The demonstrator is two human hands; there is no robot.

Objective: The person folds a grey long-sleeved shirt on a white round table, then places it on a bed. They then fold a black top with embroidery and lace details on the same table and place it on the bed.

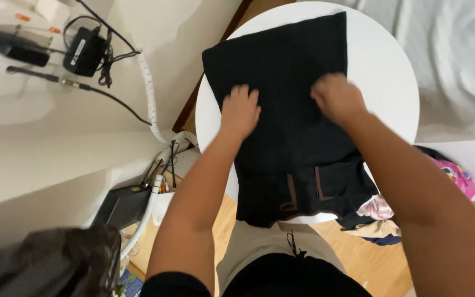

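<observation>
A black garment (292,66) with brown trim near its lower hem lies spread over a round white table (383,71). My left hand (239,110) presses flat on the cloth at its left side, fingers together and pointing away from me. My right hand (336,98) rests on the cloth to the right of centre, fingers curled down into the fabric; whether it pinches a fold I cannot tell. The garment's lower edge hangs over the table's near rim above my lap.
A white desk (39,110) at left carries black chargers (86,50) and cables (149,93). A black box (121,206) sits below it. A black bag (45,264) is at lower left. Pink and patterned clothes (457,176) lie at right, a white bedsheet (457,55) behind.
</observation>
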